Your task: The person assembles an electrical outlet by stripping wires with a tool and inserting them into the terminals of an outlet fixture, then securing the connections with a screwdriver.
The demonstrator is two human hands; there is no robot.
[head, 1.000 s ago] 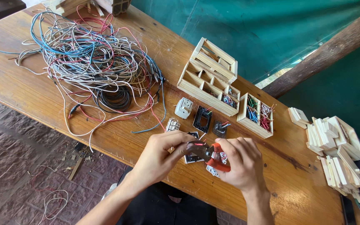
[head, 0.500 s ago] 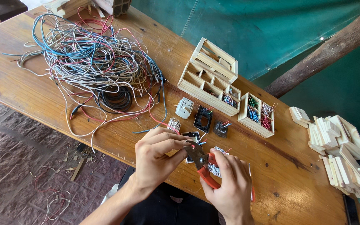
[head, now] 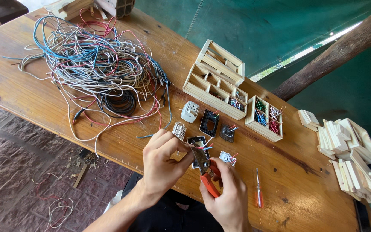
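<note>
My right hand (head: pixel 227 198) grips red-handled pliers (head: pixel 205 172), jaws pointing up and left. My left hand (head: pixel 163 165) is closed beside the jaws, pinching a small piece I cannot make out, just above the table's near edge. Under the hands lie small electrical parts: a black square socket part (head: pixel 196 141), a white part with short coloured wires (head: pixel 227 157), a ribbed white part (head: pixel 179 129). Farther off sit a white plug part (head: pixel 190 111), a black frame (head: pixel 209 122) and a small dark part (head: pixel 227 132).
A big tangle of coloured wires (head: pixel 93 71) with a black coil (head: pixel 117 103) covers the wooden table's (head: pixel 31 92) left half. Wooden divided trays (head: pixel 215 79), (head: pixel 264 118) hold wire bits. A red screwdriver (head: pixel 258 189) lies at right. Stacked wooden pieces (head: pixel 346 150) sit far right.
The right hand has swung the pliers upright, jaws now at the left hand's fingertips. Both hands rose slightly off the parts on the table.
</note>
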